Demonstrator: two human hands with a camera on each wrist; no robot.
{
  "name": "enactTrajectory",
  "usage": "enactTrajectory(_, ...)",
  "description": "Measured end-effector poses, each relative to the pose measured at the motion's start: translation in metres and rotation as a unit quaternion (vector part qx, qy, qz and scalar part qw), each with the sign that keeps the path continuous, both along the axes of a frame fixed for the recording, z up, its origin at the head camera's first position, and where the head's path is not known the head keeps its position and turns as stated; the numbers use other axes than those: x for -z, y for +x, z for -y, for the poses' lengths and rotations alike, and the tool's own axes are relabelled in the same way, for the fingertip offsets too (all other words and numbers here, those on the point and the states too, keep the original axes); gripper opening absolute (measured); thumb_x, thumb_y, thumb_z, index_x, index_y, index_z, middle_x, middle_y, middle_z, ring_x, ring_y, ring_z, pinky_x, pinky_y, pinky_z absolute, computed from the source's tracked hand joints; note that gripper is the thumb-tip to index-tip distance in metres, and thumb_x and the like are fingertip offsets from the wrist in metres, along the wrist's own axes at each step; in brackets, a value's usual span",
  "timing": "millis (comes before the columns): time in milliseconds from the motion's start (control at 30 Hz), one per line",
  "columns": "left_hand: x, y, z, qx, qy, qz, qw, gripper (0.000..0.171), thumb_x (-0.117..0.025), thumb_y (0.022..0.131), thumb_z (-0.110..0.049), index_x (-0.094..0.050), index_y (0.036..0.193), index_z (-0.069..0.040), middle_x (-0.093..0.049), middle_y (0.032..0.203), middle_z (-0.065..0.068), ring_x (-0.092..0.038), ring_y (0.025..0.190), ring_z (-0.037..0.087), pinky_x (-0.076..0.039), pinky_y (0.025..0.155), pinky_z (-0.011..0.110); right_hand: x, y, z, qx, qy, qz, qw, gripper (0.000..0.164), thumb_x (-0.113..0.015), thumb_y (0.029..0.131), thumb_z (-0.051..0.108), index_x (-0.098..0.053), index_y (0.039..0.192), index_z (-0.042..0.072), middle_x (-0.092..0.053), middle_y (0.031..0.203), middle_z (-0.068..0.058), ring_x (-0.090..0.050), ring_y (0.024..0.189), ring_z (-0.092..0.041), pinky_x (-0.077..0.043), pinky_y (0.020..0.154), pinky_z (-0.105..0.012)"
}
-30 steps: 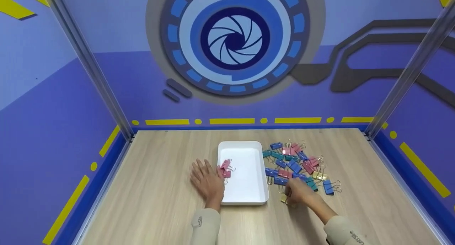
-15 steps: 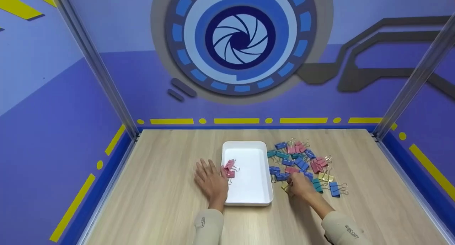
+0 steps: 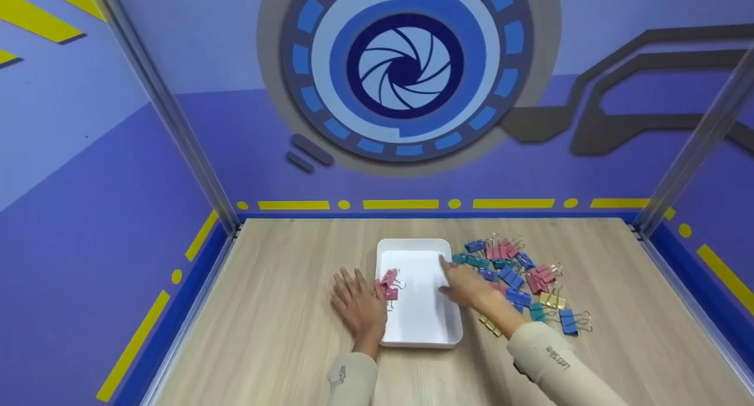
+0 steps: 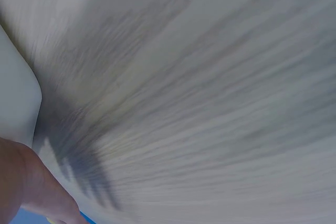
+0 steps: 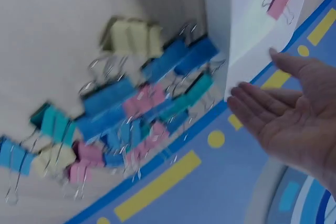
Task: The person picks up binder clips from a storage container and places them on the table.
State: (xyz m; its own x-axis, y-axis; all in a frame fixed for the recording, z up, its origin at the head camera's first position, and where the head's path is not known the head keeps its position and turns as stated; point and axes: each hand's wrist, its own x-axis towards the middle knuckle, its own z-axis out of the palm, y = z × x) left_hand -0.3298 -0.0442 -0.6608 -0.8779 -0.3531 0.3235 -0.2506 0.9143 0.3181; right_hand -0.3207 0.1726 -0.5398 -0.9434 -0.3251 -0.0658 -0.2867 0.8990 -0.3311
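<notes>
My left hand [image 3: 360,303] lies with spread fingers against the left side of a white tray [image 3: 421,332]; in the left wrist view only part of that hand [image 4: 37,182] shows beside the tray's wall [image 4: 16,93]. Inside the tray, near its left wall, sit pink binder clips [image 3: 390,293]. Over the tray's right rim reaches my right hand [image 3: 468,285]. Its fingers look loosely extended and bare in the right wrist view, where the palm [image 5: 299,124] faces the camera. Yellow binder clips [image 3: 490,325] lie on the table below the right forearm.
Right of the tray spreads a loose pile of blue, green, pink and yellow binder clips [image 3: 512,276], partly hidden by the right arm. A blue clip [image 3: 569,322] lies at its near right end. Purple walls [image 3: 306,182] enclose the wooden table [image 3: 288,264].
From the near edge of the clip pile, by the yellow clips, my right hand has moved up and left over the tray, its fingers extending. My left hand stays at the tray.
</notes>
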Motion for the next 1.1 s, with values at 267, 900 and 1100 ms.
enactTrajectory(267,-0.001,0.0,0.002,0.007,0.001,-0.012,0.9999,0.062,-0.051,0.102,-0.048,-0.05,0.151,-0.012,-0.035,0.165,0.017,-0.028,0.155,0.039,-0.027,0.123,0.061,0.036,-0.015,0.052,-0.16,-0.048,-0.05,0.985,0.07,-0.062,0.091,-0.008,-0.029,0.153,-0.014,-0.032,0.161,-0.032,-0.033,0.15,-0.047,-0.03,0.122,-0.06)
enactTrajectory(900,0.0,0.001,-0.001,-0.001,0.006,-0.021,0.9998,0.061,-0.049,0.102,-0.049,-0.051,0.15,-0.011,-0.037,0.164,0.016,-0.031,0.154,0.038,-0.03,0.121,0.061,0.045,-0.019,0.056,-0.234,0.049,-0.13,0.962,0.02,-0.074,0.085,-0.007,-0.082,0.099,0.007,-0.071,0.087,-0.007,-0.065,0.076,-0.02,-0.06,0.073,-0.032)
enactTrajectory(1100,0.0,0.002,0.004,-0.002,0.012,-0.021,0.9997,0.062,-0.05,0.102,-0.049,-0.05,0.152,-0.011,-0.035,0.165,0.016,-0.028,0.155,0.038,-0.028,0.123,0.06,0.049,-0.01,0.035,-0.217,-0.024,-0.052,0.974,0.009,-0.077,0.087,0.002,-0.082,0.095,0.002,-0.072,0.081,-0.008,-0.066,0.069,-0.017,-0.06,0.068,-0.029)
